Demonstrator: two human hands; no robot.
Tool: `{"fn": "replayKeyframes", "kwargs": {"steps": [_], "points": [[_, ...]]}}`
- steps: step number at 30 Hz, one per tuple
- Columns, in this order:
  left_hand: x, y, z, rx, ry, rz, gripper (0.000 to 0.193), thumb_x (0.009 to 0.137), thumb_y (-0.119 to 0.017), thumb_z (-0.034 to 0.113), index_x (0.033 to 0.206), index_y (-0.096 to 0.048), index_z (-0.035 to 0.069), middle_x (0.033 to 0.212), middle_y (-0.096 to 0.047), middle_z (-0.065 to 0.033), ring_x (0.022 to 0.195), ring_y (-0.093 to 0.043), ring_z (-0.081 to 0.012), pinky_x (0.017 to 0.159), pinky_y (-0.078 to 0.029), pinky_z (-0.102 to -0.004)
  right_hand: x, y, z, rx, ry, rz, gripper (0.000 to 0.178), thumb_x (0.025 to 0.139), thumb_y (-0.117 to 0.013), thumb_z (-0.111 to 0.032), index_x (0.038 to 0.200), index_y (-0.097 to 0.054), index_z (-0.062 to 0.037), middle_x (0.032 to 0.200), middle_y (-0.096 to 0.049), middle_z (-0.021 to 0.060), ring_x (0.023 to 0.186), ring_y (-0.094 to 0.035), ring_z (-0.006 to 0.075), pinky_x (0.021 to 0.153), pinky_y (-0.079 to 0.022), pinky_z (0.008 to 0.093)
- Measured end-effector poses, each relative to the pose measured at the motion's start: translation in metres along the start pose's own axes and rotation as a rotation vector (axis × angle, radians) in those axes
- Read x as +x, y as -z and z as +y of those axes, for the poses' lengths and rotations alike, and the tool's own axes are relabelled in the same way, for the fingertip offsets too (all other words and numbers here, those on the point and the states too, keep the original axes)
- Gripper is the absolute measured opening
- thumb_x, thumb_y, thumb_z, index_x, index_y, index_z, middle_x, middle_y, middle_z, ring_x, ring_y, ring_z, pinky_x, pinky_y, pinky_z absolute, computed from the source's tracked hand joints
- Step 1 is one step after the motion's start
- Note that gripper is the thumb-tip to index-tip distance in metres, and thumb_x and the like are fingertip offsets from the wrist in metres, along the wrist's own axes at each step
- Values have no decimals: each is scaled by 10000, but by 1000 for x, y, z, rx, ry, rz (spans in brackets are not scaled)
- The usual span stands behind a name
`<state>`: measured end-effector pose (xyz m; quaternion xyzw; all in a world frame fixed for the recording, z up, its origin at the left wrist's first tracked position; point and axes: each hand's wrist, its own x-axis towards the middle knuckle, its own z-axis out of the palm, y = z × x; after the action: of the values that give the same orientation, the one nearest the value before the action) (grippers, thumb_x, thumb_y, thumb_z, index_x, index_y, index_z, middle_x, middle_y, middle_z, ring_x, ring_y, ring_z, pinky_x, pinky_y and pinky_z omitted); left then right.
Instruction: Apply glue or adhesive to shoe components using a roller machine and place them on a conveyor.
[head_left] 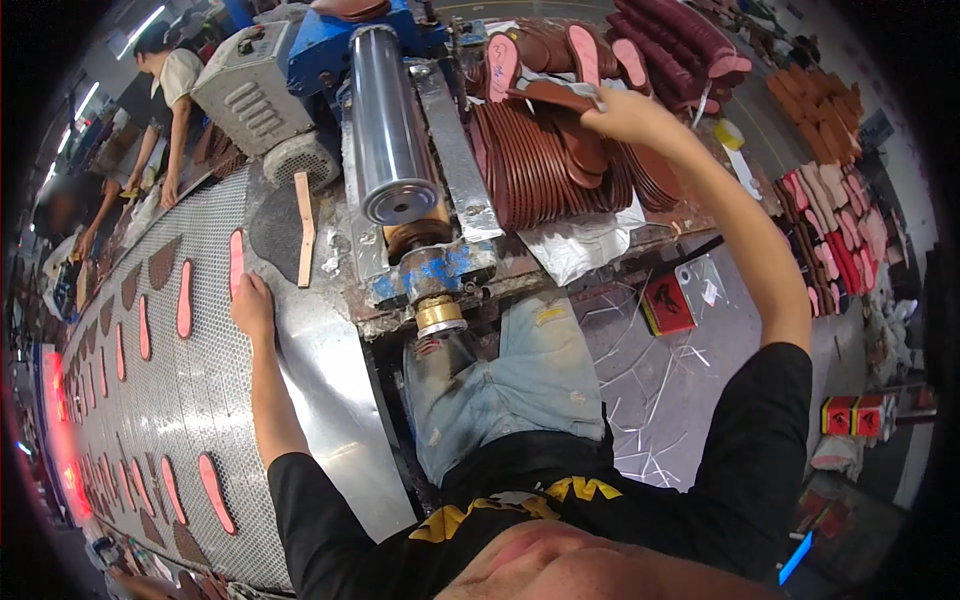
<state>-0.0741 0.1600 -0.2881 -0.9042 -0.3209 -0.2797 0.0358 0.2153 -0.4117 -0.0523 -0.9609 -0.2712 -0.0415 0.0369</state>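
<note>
On the left, my left hand (252,307) is closed on the lower end of a narrow pink insole (237,258), at the edge of the perforated conveyor belt (215,400). My right hand (628,118) reaches over the far right of the bench. It pinches a brown insole (550,95) by one end, above a tightly packed row of brown insoles (535,165). Several insoles with pink faces, one of them a pink insole (502,65), lean behind that row. A shiny metal roller (390,130) of a machine stands between my two arms.
Pink insoles, such as one insole (216,492), lie spaced along the belt. A grey motor housing (245,85) and a wooden strip (305,230) are left of the roller. Another person (178,80) works at the far left. A red and yellow box (668,304) sits lower right.
</note>
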Motion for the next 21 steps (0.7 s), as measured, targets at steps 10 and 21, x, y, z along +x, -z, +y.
{"fn": "replayKeyframes", "kwargs": {"steps": [10, 21], "points": [[43, 46, 51, -761, -157, -98, 285, 933, -565, 236, 947, -643, -37, 866, -627, -124, 829, -583, -214, 742, -438, -314, -54, 51, -18, 225, 498, 416, 426, 755, -659, -163, 1164, -586, -67, 994, -611, 131, 864, -632, 289, 749, -516, 353], [81, 228, 201, -846, -901, -424, 774, 704, -797, 410, 1307, -494, 31, 1349, -501, -151, 1265, -454, -309, 1056, -364, -402, 7, 38, -110, 304, 878, 694, 351, 849, -653, -407, 879, -620, -58, 821, -612, 99, 786, -613, 293, 661, -498, 373]]}}
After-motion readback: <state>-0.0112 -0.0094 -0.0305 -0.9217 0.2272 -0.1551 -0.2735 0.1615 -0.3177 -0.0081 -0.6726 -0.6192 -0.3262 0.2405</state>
